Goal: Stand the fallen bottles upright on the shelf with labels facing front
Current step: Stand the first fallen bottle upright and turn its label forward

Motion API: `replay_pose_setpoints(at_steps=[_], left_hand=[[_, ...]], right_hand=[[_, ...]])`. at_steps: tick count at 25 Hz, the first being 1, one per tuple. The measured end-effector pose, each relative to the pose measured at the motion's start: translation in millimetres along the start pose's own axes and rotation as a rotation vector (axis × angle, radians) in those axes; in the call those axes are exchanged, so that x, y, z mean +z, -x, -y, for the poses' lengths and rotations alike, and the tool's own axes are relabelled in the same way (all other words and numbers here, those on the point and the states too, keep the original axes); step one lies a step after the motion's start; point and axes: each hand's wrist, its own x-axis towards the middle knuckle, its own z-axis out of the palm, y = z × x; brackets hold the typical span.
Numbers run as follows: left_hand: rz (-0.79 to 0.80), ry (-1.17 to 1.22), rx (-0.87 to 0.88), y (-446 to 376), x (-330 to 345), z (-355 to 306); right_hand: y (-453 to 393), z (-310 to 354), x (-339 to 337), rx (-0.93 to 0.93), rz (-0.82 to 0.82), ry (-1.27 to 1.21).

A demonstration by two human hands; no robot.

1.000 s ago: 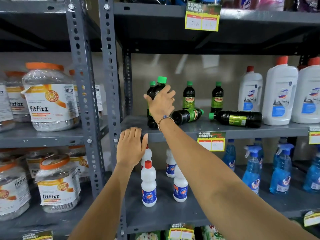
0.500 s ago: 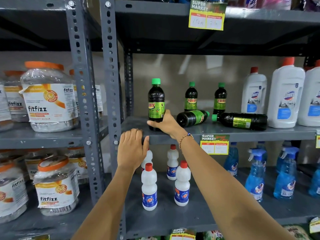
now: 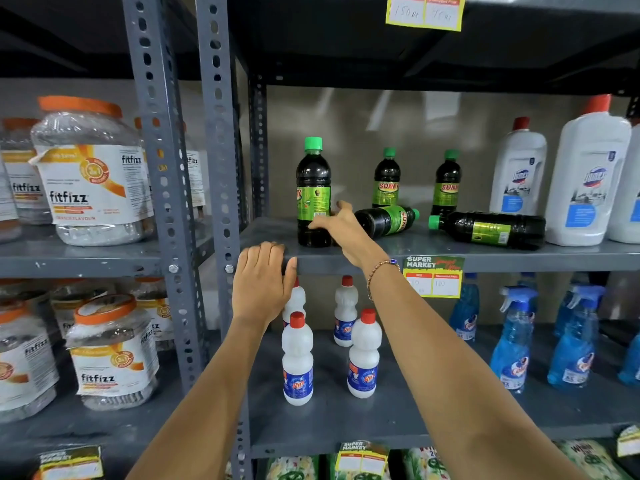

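Since a second ago the right hand [image 3: 341, 225] has dropped from the cap to the upright bottle's [image 3: 313, 192] base, fingers loosely curled against it. Two fallen bottles [image 3: 386, 220] lie on the shelf [image 3: 346, 263]; the left hand [image 3: 261, 282] rests flat on its edge.

Brightness: even and fairly bright on the middle shelf [image 3: 450, 252], dim under the top shelf.
Glare: pale streaks on the back wall [image 3: 398, 112] (reflected light, source unseen); sheen on the plastic jars [image 3: 90, 168].
Shadows: soft, beneath shelf boards.
Distortion: wide-angle, uprights [image 3: 221, 133] lean at edges.
Blur: slight softness toward the corners.
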Motion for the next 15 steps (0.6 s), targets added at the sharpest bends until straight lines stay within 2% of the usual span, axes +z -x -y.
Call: replay_pose_setpoints(at_steps=[3,7,11,13,15], left_hand=[[-0.004,-0.004,-0.005,0.4,1.2,0.4],[0.004,-0.002,0.000,0.5,0.8,0.5],[0.024,0.013,-0.007,0.5,-2.8,0.1],[0.028,0.016,-0.011,0.9,-3.3,0.2],[0.031,0.023,-0.015,1.7,-3.4,-0.1]], right_hand=[[1.1,-2.0,-1.8,0.002,-0.007,0.032],[0.0,-6.6,8.7,-0.073,-0.120,0.211],[-0.9,-1.8,1.1,-0.001,0.026,0.081],[-0.7,-5.3,4.0,-0.046,-0.051,0.148],[1.3,-8.3,10.9,-0.112,-0.179,0.319]])
